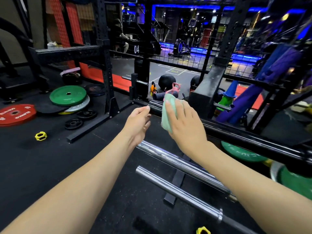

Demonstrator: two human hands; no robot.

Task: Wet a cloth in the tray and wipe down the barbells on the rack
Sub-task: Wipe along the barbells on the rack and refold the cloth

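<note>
Two chrome barbells (pixel 182 188) nearest — right hand (pixel 187 125) clutches one green cloth (pixel 168 114), left hand (pixel 139 123) loosely curled, empty.

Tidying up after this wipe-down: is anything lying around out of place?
Yes: weight plates lie in a slumped, uneven pile on the floor at left, with a loose red plate and a yellow barbell collar beside them.

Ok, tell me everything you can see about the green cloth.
The cloth is pale mint green, soft and terry-like, bunched into a thick fold. The right hand holds it, fingers spread over its outer face, pressing it against the end of the black barbell. Its lower edge hangs below the palm. Whether it is wet cannot be told. The left hand does not touch it.
</note>
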